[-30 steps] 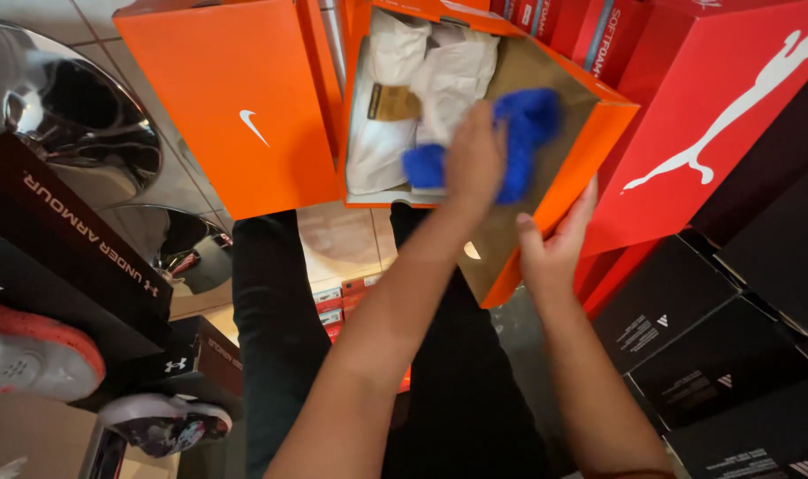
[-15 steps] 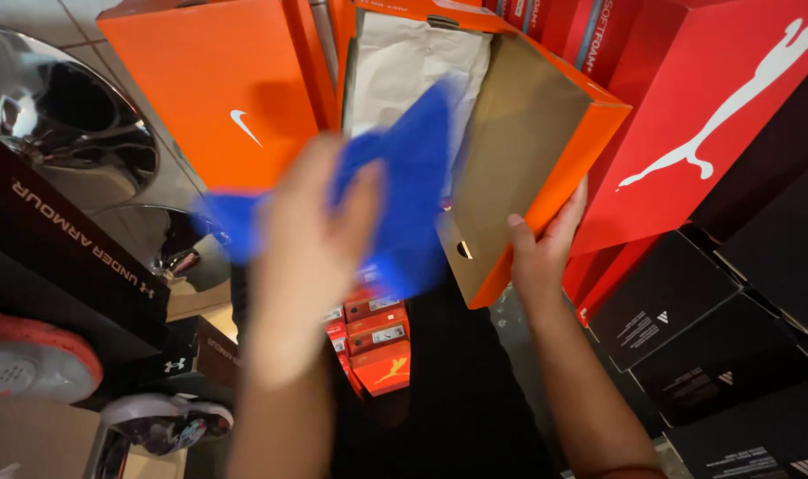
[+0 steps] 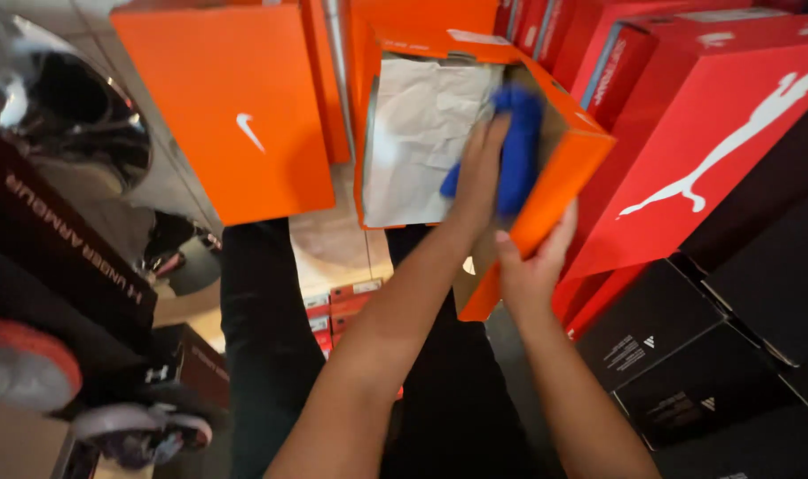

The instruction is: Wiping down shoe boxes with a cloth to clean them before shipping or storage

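Inside an open orange shoebox (image 3: 555, 168), a blue cloth-like item (image 3: 517, 151) lies pressed against white wrapping paper (image 3: 417, 142), the left hand (image 3: 479, 173) laid over it with fingers curled loosely round its edge. Below, the right hand (image 3: 530, 266) props the box's lower corner, fingers spread flat on the cardboard, thumb up its side. Half a second earlier the blue item was outside the box, in front of it in the left hand; now it is back within. Orange lid (image 3: 231, 106), red boxes (image 3: 714, 133) and black boxes (image 3: 688, 372) crowd around
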